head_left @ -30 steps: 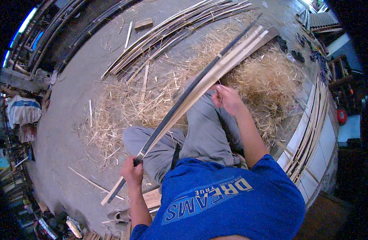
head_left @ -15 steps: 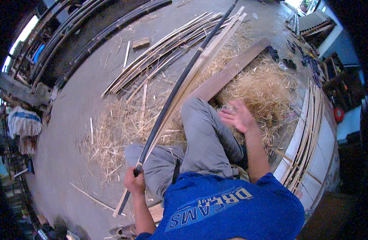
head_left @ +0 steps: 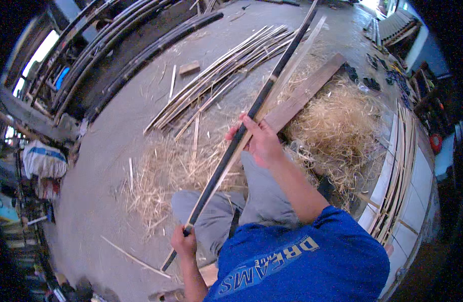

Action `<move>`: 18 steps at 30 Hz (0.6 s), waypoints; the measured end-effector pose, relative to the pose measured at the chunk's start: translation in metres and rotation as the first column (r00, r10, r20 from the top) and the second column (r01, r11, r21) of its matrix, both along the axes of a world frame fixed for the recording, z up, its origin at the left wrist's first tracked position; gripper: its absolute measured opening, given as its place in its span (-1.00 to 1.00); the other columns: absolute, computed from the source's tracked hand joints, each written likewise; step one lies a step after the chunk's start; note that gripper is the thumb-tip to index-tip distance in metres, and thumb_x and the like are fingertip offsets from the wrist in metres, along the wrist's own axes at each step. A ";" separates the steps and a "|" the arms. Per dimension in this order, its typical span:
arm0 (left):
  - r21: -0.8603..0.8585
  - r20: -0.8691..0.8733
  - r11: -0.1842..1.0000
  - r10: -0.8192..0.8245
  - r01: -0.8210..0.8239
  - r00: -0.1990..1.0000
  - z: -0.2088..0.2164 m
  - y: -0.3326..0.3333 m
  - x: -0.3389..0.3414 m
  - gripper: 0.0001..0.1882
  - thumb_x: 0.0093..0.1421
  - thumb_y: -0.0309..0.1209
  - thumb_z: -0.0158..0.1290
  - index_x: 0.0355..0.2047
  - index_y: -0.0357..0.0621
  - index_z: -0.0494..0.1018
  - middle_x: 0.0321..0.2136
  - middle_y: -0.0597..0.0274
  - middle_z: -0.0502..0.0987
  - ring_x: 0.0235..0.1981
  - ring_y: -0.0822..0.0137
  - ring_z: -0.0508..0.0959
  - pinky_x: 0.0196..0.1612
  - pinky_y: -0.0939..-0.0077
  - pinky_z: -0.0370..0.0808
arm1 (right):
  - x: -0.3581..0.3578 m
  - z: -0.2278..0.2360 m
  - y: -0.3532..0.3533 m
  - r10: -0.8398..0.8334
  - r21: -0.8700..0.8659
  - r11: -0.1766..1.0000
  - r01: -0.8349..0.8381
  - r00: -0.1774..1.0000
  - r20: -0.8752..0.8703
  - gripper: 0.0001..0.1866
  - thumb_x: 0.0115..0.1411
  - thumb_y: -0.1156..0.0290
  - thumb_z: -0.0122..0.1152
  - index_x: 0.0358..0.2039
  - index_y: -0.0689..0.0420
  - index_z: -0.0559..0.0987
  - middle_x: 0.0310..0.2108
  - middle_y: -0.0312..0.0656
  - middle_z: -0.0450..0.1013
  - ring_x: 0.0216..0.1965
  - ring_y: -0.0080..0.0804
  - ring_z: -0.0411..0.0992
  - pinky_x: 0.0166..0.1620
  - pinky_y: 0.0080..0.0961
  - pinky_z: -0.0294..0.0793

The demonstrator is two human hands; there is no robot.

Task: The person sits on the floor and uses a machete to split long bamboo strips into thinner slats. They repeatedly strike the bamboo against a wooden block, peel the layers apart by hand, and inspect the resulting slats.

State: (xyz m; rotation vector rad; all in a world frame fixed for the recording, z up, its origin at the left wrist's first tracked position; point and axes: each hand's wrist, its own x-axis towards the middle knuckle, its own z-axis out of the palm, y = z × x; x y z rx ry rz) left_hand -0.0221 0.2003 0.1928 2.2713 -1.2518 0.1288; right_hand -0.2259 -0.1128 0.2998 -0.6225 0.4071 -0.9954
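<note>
A long, dark-skinned split bamboo pole [head_left: 225, 162] with pale split wood along its right side slants across my lap, from low on the left up to the far top. Around its near part my left hand [head_left: 184, 242] is closed, with a short end sticking out below. My right hand [head_left: 261, 142] grips the same bamboo higher up, over my raised knee, its fingers reaching round to the far side. A brown wooden plank [head_left: 304, 95] lies just beyond my right hand. How far the pale wood is joined to the dark skin cannot be made out.
Long bamboo strips [head_left: 216, 75] lie in a bundle ahead on the floor. Curly shavings [head_left: 337, 123] pile up at the right, with more [head_left: 156, 176] at the left. Thin strips [head_left: 396, 171] rest on white tiles. Dark poles [head_left: 156, 55] are stacked far left, near a small wood block [head_left: 189, 67].
My right hand, raised with its fingers apart before, has come left and taken hold of the bamboo. My left hand keeps its grip. The whole view has shifted slightly.
</note>
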 end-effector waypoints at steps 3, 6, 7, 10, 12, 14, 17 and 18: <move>-0.035 -0.067 0.999 -0.027 0.024 0.997 0.004 -0.009 -0.003 -0.79 -0.07 -0.37 0.24 -0.42 -0.09 0.45 -0.58 0.07 0.46 -0.53 0.00 0.49 -0.47 0.22 0.39 | 0.015 -0.017 -0.021 0.006 0.067 0.998 -0.004 1.000 -0.020 -0.80 0.29 0.24 0.06 -0.22 0.10 0.42 -0.45 -0.12 0.49 -0.42 -0.25 0.52 -0.33 -0.29 0.58; 0.016 -0.110 0.998 0.055 -0.053 0.992 -0.016 0.002 0.004 -0.78 -0.07 -0.38 0.23 -0.42 -0.10 0.45 -0.56 0.08 0.47 -0.52 0.00 0.50 -0.46 0.22 0.40 | 0.028 0.001 -0.009 -0.040 -0.020 0.999 0.040 0.999 -0.001 -0.77 0.27 0.22 0.08 -0.37 0.11 0.39 -0.57 -0.24 0.37 -0.50 -0.30 0.48 -0.35 -0.29 0.56; 0.015 -0.115 0.998 0.065 -0.063 0.991 -0.016 0.000 0.002 -0.79 -0.07 -0.39 0.22 -0.42 -0.10 0.45 -0.56 0.08 0.47 -0.52 0.01 0.50 -0.46 0.22 0.41 | 0.028 0.003 -0.010 -0.059 -0.041 0.997 0.059 0.998 0.019 -0.77 0.27 0.21 0.08 -0.40 0.10 0.38 -0.59 -0.26 0.34 -0.51 -0.31 0.47 -0.35 -0.28 0.56; -0.042 -0.093 0.999 0.016 -0.020 0.996 -0.004 -0.014 0.006 -0.77 -0.08 -0.40 0.23 -0.41 -0.10 0.45 -0.54 0.08 0.48 -0.51 0.01 0.51 -0.45 0.23 0.41 | 0.035 -0.007 -0.024 -0.025 0.033 0.999 0.024 0.998 0.057 -0.71 0.29 0.16 0.06 -0.45 0.07 0.34 -0.62 -0.29 0.28 -0.53 -0.33 0.45 -0.38 -0.27 0.54; -0.065 -0.106 0.998 0.018 -0.025 0.994 -0.013 -0.012 0.005 -0.78 -0.09 -0.40 0.23 -0.42 -0.10 0.45 -0.56 0.08 0.48 -0.53 0.04 0.51 -0.47 0.26 0.41 | 0.034 -0.001 -0.021 0.002 -0.023 1.000 -0.001 0.997 0.079 -0.68 0.31 0.09 0.01 -0.43 0.07 0.37 -0.61 -0.29 0.32 -0.55 -0.38 0.40 -0.37 -0.33 0.53; -0.082 -0.137 0.995 0.053 -0.064 0.989 -0.017 -0.007 0.004 -0.79 -0.09 -0.41 0.24 -0.43 -0.10 0.45 -0.58 0.10 0.48 -0.56 0.07 0.50 -0.48 0.29 0.40 | 0.037 0.013 -0.017 -0.048 -0.132 0.991 0.030 0.990 -0.130 -0.64 0.31 0.06 -0.01 -0.48 0.05 0.35 -0.61 -0.34 0.27 -0.56 -0.49 0.31 -0.34 -0.43 0.46; -0.107 -0.188 0.987 0.101 -0.122 0.977 -0.009 -0.011 -0.005 -0.79 -0.10 -0.42 0.25 -0.46 -0.10 0.46 -0.63 0.12 0.45 -0.62 0.13 0.46 -0.51 0.33 0.38 | 0.022 -0.006 -0.033 -0.436 -0.546 0.824 0.148 0.781 -0.447 -0.61 0.33 0.03 -0.05 -0.50 0.05 0.36 -0.63 -0.37 0.26 -0.60 -0.58 0.23 -0.41 -0.54 0.39; -0.118 -0.182 0.984 0.110 -0.133 0.977 -0.009 -0.013 -0.006 -0.80 -0.10 -0.43 0.25 -0.47 -0.11 0.46 -0.64 0.13 0.44 -0.63 0.15 0.45 -0.52 0.34 0.37 | 0.014 -0.019 -0.044 -0.604 -0.703 0.698 0.135 0.639 -0.477 -0.60 0.34 0.02 -0.07 -0.50 0.06 0.37 -0.64 -0.37 0.26 -0.62 -0.60 0.22 -0.45 -0.58 0.37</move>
